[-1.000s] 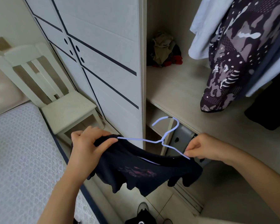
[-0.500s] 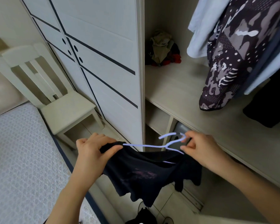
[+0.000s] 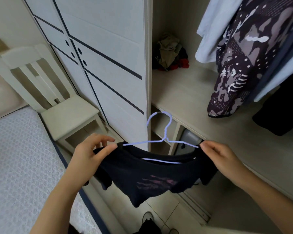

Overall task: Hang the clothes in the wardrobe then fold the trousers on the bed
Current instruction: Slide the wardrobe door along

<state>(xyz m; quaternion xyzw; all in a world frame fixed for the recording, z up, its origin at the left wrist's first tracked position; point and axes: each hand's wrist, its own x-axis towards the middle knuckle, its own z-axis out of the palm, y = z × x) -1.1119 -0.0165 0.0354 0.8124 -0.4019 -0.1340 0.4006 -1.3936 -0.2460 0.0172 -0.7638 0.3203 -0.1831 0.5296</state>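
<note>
A small black T-shirt with a faded pink print hangs on a lilac wire hanger, held in front of the open wardrobe. My left hand pinches the shirt's left shoulder over the hanger's end. My right hand pinches the right shoulder at the other end. The hook stands upright between them. A patterned camouflage garment and a pale blue one hang inside the wardrobe at the upper right. No trousers are visible.
A shut wardrobe door with dark stripes stands to the left of the opening. A cream wooden chair sits beside the bed at the left. A heap of clothes lies at the shelf's back. Black shoes are on the floor.
My right hand slid from the hanger's hook out to the shirt's right shoulder. The hanger now stands upright and the shirt is spread wide across it.
</note>
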